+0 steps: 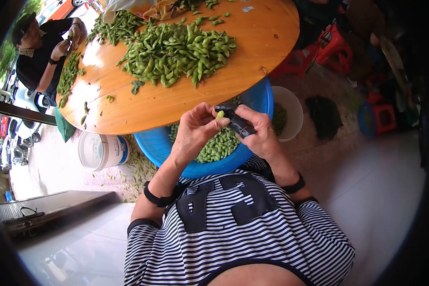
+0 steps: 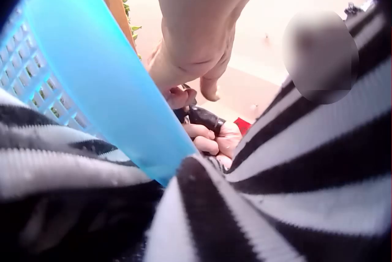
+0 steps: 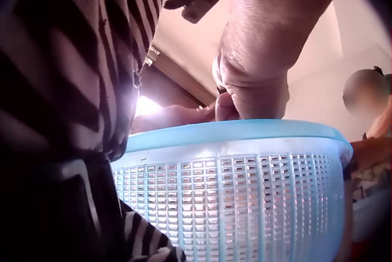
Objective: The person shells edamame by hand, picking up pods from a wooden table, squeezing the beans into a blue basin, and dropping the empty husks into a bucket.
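Note:
Above the blue plastic basket (image 1: 200,170) my two hands meet in the head view. My left hand (image 1: 195,131) pinches a small green soybean pod (image 1: 219,115) between thumb and fingers. My right hand (image 1: 261,127) wears black covers (image 1: 240,125) on its thumb and a finger, and their tips close on the pod's other side. Most of the pod is hidden by the fingers. Shelled green beans (image 1: 219,148) lie in the basket under the hands. In the right wrist view the basket's lattice wall (image 3: 239,194) stands below the right hand (image 3: 257,90).
A heap of soybean pods (image 1: 176,55) covers part of the round wooden table (image 1: 252,52). Another person (image 1: 40,52) sits at its left side. White buckets (image 1: 93,151) stand on the floor, with red stools (image 1: 336,52) to the right.

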`<move>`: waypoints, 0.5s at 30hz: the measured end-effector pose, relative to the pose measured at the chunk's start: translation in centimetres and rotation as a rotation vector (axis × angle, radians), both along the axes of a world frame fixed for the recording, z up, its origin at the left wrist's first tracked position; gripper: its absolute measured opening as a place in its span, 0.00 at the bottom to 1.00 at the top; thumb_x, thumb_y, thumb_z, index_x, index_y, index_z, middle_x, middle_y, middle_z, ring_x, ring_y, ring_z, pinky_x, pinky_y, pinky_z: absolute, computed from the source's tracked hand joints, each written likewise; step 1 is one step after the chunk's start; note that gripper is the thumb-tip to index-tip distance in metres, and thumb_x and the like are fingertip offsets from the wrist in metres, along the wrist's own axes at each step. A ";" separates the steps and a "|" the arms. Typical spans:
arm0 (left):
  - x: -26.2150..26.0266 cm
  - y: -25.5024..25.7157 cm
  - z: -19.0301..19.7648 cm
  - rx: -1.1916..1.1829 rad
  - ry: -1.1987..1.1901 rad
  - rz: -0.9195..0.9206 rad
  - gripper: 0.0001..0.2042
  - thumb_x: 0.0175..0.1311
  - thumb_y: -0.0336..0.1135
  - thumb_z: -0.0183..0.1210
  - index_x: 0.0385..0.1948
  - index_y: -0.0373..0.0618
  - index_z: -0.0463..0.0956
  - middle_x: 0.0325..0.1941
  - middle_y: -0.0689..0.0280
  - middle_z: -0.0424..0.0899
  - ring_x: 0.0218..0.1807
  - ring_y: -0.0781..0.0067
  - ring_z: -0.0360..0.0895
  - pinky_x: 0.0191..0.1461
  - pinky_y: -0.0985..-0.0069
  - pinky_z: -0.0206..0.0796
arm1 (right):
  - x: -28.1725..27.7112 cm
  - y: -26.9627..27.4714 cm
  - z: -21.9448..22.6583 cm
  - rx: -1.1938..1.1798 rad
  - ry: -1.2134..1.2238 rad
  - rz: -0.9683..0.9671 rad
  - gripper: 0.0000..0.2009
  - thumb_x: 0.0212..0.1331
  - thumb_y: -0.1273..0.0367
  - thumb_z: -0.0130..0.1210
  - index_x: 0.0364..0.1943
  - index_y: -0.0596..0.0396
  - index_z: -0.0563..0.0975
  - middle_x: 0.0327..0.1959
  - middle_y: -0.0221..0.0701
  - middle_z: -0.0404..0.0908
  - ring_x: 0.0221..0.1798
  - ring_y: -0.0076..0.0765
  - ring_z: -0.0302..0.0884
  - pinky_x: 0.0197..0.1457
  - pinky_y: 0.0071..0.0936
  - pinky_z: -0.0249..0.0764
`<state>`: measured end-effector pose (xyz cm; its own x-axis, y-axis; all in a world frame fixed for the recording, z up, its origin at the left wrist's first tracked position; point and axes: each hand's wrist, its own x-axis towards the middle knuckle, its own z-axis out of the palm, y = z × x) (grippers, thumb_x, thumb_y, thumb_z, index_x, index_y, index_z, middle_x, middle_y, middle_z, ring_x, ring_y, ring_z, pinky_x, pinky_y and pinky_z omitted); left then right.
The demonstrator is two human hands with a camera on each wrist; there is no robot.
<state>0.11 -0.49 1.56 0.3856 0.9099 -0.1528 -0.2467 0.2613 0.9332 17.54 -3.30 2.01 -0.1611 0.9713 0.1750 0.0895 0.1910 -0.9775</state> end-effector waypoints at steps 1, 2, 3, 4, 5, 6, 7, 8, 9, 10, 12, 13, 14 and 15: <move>-0.3 0.1 -0.4 0.069 0.037 -0.026 0.06 0.67 0.32 0.56 0.34 0.40 0.73 0.27 0.72 0.76 0.23 0.87 0.69 0.24 0.87 0.57 | 0.0 0.0 -0.3 -0.001 0.000 0.000 0.14 0.49 0.84 0.45 0.41 0.65 0.76 0.29 0.29 0.71 0.29 0.24 0.66 0.31 0.21 0.64; -0.5 0.1 -0.6 0.068 0.037 -0.027 0.06 0.67 0.32 0.56 0.34 0.40 0.73 0.27 0.72 0.76 0.23 0.87 0.69 0.24 0.87 0.57 | 0.1 0.1 -0.9 0.050 -0.085 -0.019 0.14 0.47 0.85 0.46 0.40 0.65 0.75 0.29 0.32 0.70 0.30 0.28 0.67 0.32 0.22 0.65; -0.6 0.2 -0.5 0.061 0.058 -0.046 0.07 0.68 0.33 0.56 0.34 0.39 0.73 0.26 0.72 0.76 0.23 0.87 0.69 0.23 0.87 0.57 | 0.2 0.2 -1.2 0.101 -0.170 -0.038 0.14 0.46 0.85 0.47 0.40 0.66 0.74 0.29 0.35 0.69 0.30 0.31 0.67 0.33 0.23 0.65; -0.7 0.2 -0.4 0.054 0.079 -0.064 0.08 0.69 0.34 0.55 0.35 0.38 0.73 0.25 0.72 0.76 0.22 0.87 0.69 0.23 0.87 0.57 | 0.2 0.2 -1.1 0.099 -0.171 -0.037 0.14 0.46 0.85 0.47 0.40 0.66 0.74 0.29 0.35 0.69 0.30 0.31 0.67 0.33 0.23 0.65; -0.9 0.3 -0.3 0.053 0.079 -0.063 0.08 0.69 0.34 0.55 0.35 0.38 0.73 0.25 0.72 0.76 0.22 0.87 0.69 0.23 0.87 0.57 | 0.2 0.1 -0.9 0.121 -0.182 -0.063 0.15 0.44 0.85 0.48 0.40 0.66 0.74 0.28 0.36 0.68 0.30 0.34 0.67 0.33 0.24 0.65; -1.2 0.4 -0.1 0.045 0.123 -0.086 0.09 0.69 0.35 0.54 0.35 0.37 0.73 0.25 0.71 0.76 0.22 0.87 0.69 0.22 0.86 0.57 | 0.1 0.0 -0.7 0.143 -0.194 -0.089 0.15 0.43 0.86 0.49 0.40 0.66 0.74 0.27 0.38 0.67 0.29 0.37 0.67 0.33 0.25 0.65; -1.3 0.5 0.0 0.038 0.167 -0.110 0.10 0.70 0.36 0.53 0.36 0.36 0.74 0.24 0.70 0.77 0.21 0.86 0.70 0.22 0.86 0.57 | 0.0 -0.1 -0.6 0.142 -0.193 -0.088 0.15 0.43 0.86 0.49 0.40 0.66 0.74 0.27 0.38 0.67 0.29 0.37 0.67 0.33 0.25 0.65; -1.2 0.4 0.0 0.038 0.167 -0.110 0.10 0.70 0.36 0.53 0.36 0.36 0.74 0.24 0.70 0.77 0.21 0.86 0.70 0.22 0.86 0.57 | -0.2 -0.2 -0.4 0.185 -0.224 -0.109 0.16 0.42 0.86 0.50 0.40 0.66 0.74 0.28 0.38 0.67 0.30 0.39 0.68 0.33 0.27 0.66; -1.0 0.3 0.0 -0.001 0.119 -0.103 0.11 0.71 0.37 0.52 0.36 0.36 0.74 0.23 0.69 0.77 0.22 0.85 0.70 0.22 0.85 0.57 | -0.4 -0.3 -0.1 0.227 -0.255 -0.129 0.17 0.41 0.86 0.50 0.40 0.66 0.74 0.28 0.38 0.67 0.30 0.41 0.69 0.34 0.28 0.67; -0.8 0.2 0.1 -0.040 0.071 -0.096 0.12 0.71 0.38 0.51 0.37 0.35 0.75 0.23 0.67 0.77 0.22 0.84 0.71 0.22 0.84 0.58 | -0.5 -0.6 0.1 0.227 -0.255 -0.128 0.17 0.41 0.86 0.50 0.40 0.66 0.74 0.28 0.38 0.67 0.30 0.41 0.69 0.34 0.28 0.67; 0.0 -0.1 0.7 -0.095 -0.010 -0.048 0.12 0.71 0.36 0.51 0.38 0.35 0.75 0.22 0.67 0.77 0.22 0.83 0.71 0.22 0.84 0.58 | -0.9 -1.3 0.5 0.270 -0.459 -0.192 0.19 0.39 0.86 0.52 0.41 0.66 0.73 0.34 0.40 0.67 0.34 0.46 0.71 0.36 0.28 0.69; 0.2 -0.2 0.9 -0.149 -0.091 -0.001 0.11 0.70 0.35 0.50 0.38 0.36 0.76 0.22 0.66 0.77 0.22 0.82 0.70 0.23 0.84 0.58 | -1.0 -1.6 0.7 0.270 -0.459 -0.192 0.19 0.39 0.86 0.52 0.41 0.66 0.73 0.34 0.40 0.67 0.34 0.46 0.71 0.36 0.28 0.69; 0.1 -0.2 0.8 -0.149 -0.091 -0.001 0.11 0.70 0.35 0.50 0.38 0.36 0.76 0.22 0.66 0.77 0.22 0.82 0.70 0.23 0.84 0.58 | -1.1 -1.7 0.8 0.303 -0.473 -0.182 0.21 0.38 0.86 0.53 0.43 0.65 0.73 0.36 0.40 0.66 0.35 0.48 0.71 0.37 0.31 0.70; -0.1 -0.2 0.5 -0.171 -0.171 -0.002 0.10 0.70 0.33 0.49 0.39 0.36 0.76 0.22 0.66 0.76 0.21 0.82 0.69 0.23 0.85 0.58 | -1.3 -1.9 0.9 0.337 -0.486 -0.171 0.23 0.37 0.86 0.55 0.45 0.64 0.73 0.38 0.40 0.66 0.36 0.51 0.72 0.38 0.35 0.71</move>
<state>0.06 -0.68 2.09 0.4213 0.8755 -0.2366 -0.3967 0.4125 0.8200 16.29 -5.17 2.90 -0.1461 0.8946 0.4223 0.5665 0.4256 -0.7056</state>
